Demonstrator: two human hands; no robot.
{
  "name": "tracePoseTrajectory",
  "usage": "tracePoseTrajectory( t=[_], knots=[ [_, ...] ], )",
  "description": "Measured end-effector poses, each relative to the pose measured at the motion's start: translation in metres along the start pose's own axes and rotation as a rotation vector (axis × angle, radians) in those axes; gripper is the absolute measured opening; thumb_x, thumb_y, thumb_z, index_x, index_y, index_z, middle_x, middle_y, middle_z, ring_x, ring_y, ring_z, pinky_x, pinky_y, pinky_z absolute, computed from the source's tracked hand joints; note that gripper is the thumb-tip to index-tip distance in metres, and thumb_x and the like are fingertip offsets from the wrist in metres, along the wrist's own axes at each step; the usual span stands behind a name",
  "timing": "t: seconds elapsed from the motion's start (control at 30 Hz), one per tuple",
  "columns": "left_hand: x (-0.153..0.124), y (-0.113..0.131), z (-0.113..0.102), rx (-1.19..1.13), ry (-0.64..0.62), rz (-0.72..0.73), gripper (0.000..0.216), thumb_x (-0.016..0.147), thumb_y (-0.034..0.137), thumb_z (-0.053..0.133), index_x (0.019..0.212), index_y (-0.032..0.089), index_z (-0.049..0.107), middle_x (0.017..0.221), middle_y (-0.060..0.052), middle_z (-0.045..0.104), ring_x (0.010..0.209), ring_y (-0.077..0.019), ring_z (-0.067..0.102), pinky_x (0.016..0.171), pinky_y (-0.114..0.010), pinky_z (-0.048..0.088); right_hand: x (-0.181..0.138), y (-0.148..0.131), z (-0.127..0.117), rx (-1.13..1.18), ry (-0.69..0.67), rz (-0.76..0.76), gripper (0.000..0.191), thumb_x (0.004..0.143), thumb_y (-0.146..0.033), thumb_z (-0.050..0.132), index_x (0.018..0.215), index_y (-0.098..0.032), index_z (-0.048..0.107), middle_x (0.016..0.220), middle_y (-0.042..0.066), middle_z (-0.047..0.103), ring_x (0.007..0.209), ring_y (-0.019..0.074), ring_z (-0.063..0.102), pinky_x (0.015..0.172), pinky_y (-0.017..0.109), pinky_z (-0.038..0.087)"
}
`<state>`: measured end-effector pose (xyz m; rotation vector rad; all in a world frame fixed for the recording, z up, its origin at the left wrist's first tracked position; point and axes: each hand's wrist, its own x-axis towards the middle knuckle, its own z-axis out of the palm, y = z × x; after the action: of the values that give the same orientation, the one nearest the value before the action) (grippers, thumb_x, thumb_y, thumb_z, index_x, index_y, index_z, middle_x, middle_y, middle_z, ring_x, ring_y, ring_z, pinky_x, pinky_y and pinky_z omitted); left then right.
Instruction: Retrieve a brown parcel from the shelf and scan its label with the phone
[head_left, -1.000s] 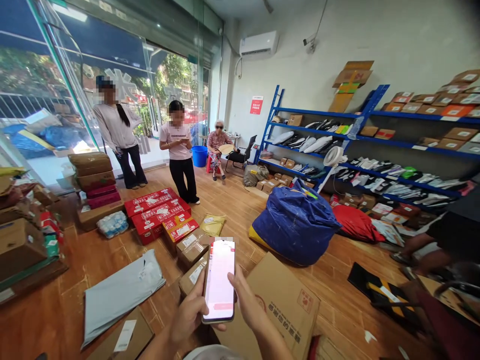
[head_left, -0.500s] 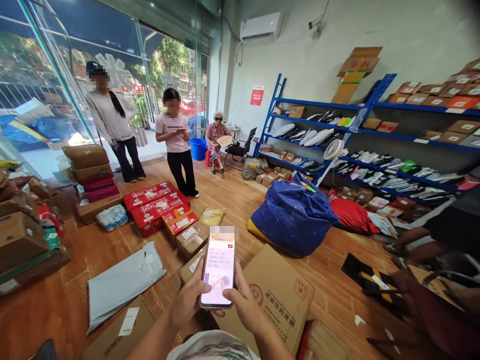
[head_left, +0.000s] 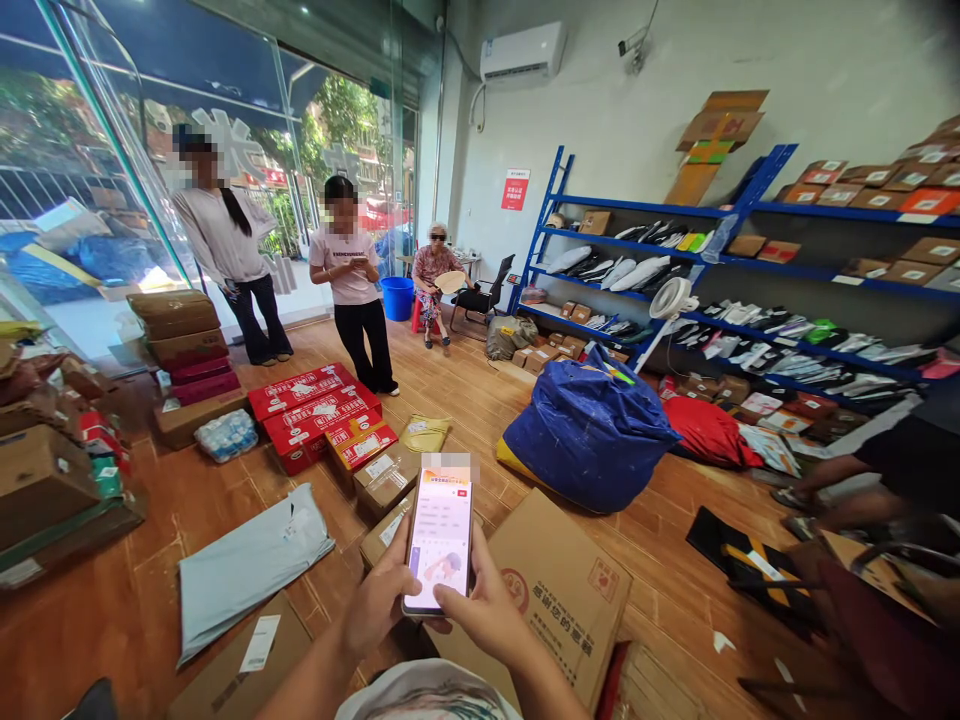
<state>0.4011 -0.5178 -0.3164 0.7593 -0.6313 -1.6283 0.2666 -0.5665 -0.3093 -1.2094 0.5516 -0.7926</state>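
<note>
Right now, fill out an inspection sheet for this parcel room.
Surface: wooden floor, parcels spread across it.
Job's things: phone, screen lit, held upright over a large cardboard box.
Clutter: grey mailer bag, red boxes, blue sack, red sack.
Hands: left hand and right hand both grip the phone.
Cables: one runs up the wall by the air conditioner.
Surroundings: blue shelving full of parcels; two people standing, one seated near a blue bucket.
</note>
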Motion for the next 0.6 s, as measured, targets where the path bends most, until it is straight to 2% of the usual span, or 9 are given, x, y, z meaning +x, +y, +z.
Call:
tracePoseTrajectory(
  t=[0.13, 0.27, 0.47, 0.6],
  knots=[
    [0.0006, -0.0029, -0.0012, 0.107, 0.030, -0.017, 0.108, 0.052, 0.003, 0.047, 0.138, 0.036, -0.009, 0.130, -0.008, 0.051, 0.093, -0.0259, 0.059, 0.055, -0.026, 0.053, 0.0023, -0.0024, 0.0017, -0.002, 0.079, 0.010, 0.054, 0.066, -0.033, 0.065, 0.115, -0.021, 0.045, 0.101, 0.005, 0.063, 0.080, 0.0191, 0.056, 0.070, 0.031, 0.045],
    [0.0013, -0.0031, 0.0011, 0.154, 0.056, -0.019, 0.107, 0.053, 0.004, 0.047, 0.138, 0.036, -0.009, 0.125, -0.008, 0.054, 0.089, -0.0244, 0.060, 0.054, -0.026, 0.054, 0.0049, -0.0036, 0.0035, 0.017, 0.121, 0.036, 0.054, 0.067, -0.044, 0.064, 0.113, -0.022, 0.047, 0.100, 0.006, 0.064, 0.073, 0.0177, 0.055, 0.066, 0.031, 0.045],
    [-0.0010, 0.0032, 0.0056, 0.149, 0.029, -0.039, 0.105, 0.051, 0.009, 0.048, 0.139, 0.030, -0.005, 0.124, -0.010, 0.053, 0.080, -0.0203, 0.060, 0.055, -0.031, 0.057, 0.0055, -0.0020, 0.0028, -0.014, 0.140, 0.023, 0.053, 0.068, -0.047, 0.066, 0.113, -0.023, 0.049, 0.096, 0.004, 0.062, 0.075, 0.0176, 0.056, 0.065, 0.030, 0.046],
    [-0.0008, 0.0061, 0.0085, 0.141, 0.060, -0.057, 0.106, 0.049, 0.009, 0.048, 0.139, 0.029, -0.004, 0.125, -0.011, 0.051, 0.079, -0.0204, 0.059, 0.053, -0.030, 0.056, 0.0059, -0.0028, 0.0041, -0.032, 0.133, 0.026, 0.053, 0.070, -0.047, 0.064, 0.114, -0.022, 0.047, 0.097, 0.005, 0.062, 0.079, 0.0188, 0.056, 0.069, 0.032, 0.046]
  ],
)
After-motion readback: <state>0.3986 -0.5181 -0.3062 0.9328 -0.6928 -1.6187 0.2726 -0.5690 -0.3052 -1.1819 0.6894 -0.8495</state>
